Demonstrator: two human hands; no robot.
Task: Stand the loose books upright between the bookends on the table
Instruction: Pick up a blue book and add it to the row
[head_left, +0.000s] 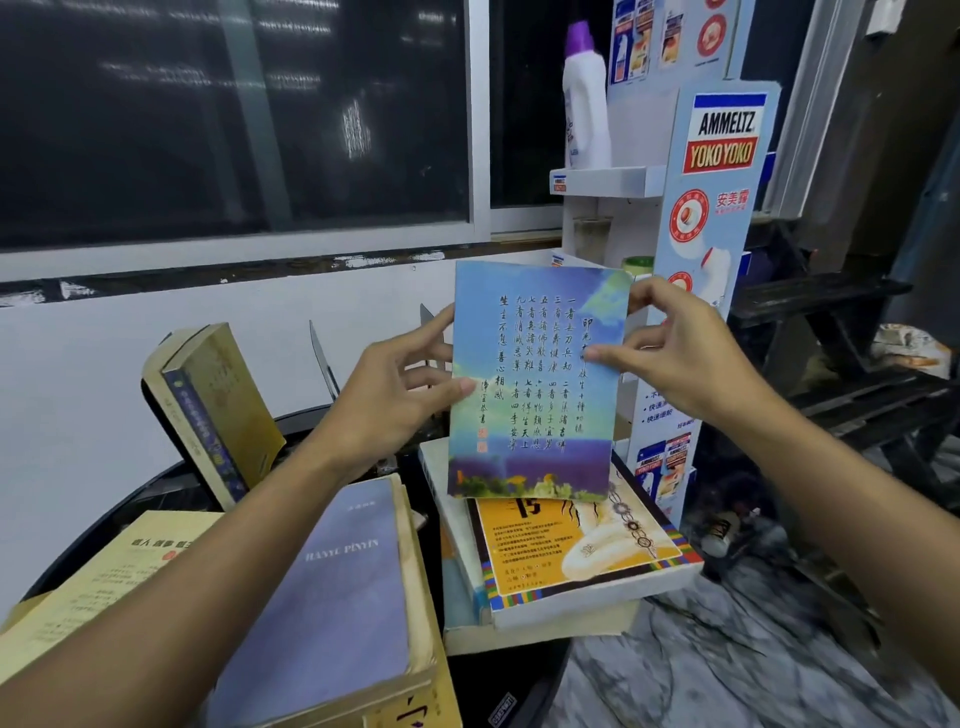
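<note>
Above book stack (571, 551), left hand (400, 384) and right hand (680, 358) pinch blue booklet (535, 384) upright (bookends (323, 364) seemingly behind, blurred).

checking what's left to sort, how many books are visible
7 at least: blue book held; leaning book left; tan book front left; purple book on a mustard book; orange book on a cream book, right. More may be hidden.

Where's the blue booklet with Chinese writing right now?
Head view, centre-right: the blue booklet is held upright between the left hand and right hand, just over the orange-covered book.
</note>
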